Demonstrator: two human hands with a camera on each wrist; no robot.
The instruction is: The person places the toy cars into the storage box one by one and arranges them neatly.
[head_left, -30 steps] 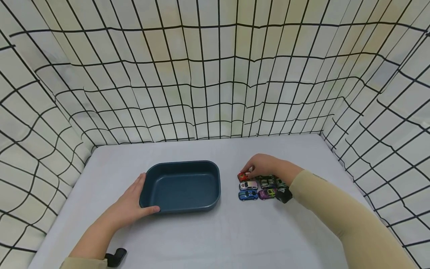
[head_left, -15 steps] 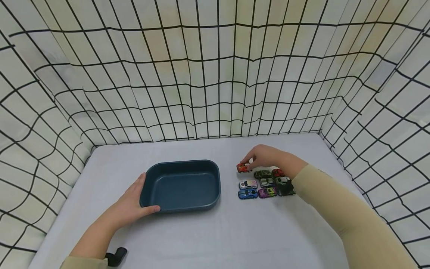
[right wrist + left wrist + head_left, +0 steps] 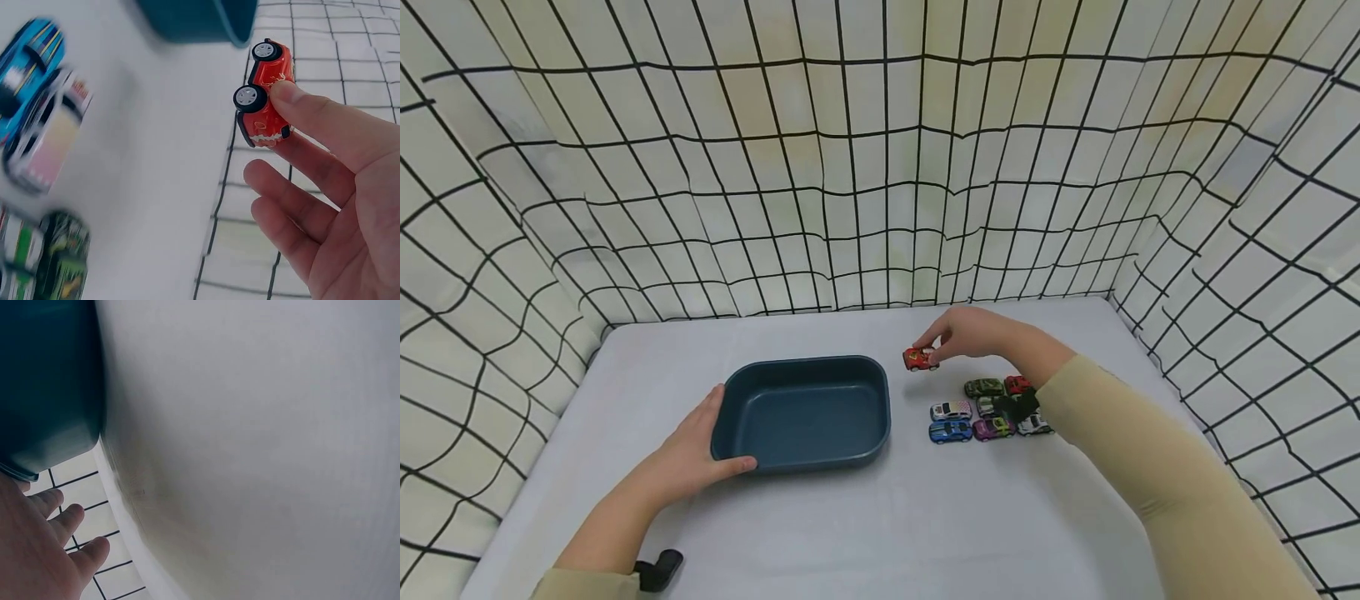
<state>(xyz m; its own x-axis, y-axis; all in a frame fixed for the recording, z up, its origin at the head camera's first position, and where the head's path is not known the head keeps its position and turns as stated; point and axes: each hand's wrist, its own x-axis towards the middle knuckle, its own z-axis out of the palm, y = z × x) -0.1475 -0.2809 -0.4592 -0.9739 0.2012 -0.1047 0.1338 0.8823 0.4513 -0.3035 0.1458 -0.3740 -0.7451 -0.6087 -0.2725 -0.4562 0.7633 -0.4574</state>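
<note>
The right hand (image 3: 970, 330) pinches a red toy car (image 3: 917, 359) between thumb and fingers, its other fingers loosely bent. The car hangs above the white-covered desk (image 3: 850, 533), just beyond the right side of the blue bin (image 3: 812, 425) and apart from it. The left hand (image 3: 688, 450), fingers fairly straight and thumb spread, rests against the bin's left end. Nearer the person than the red car, a blue car (image 3: 951, 431), a purple car (image 3: 994, 428) and a dark green car (image 3: 984, 387) sit grouped with others.
</note>
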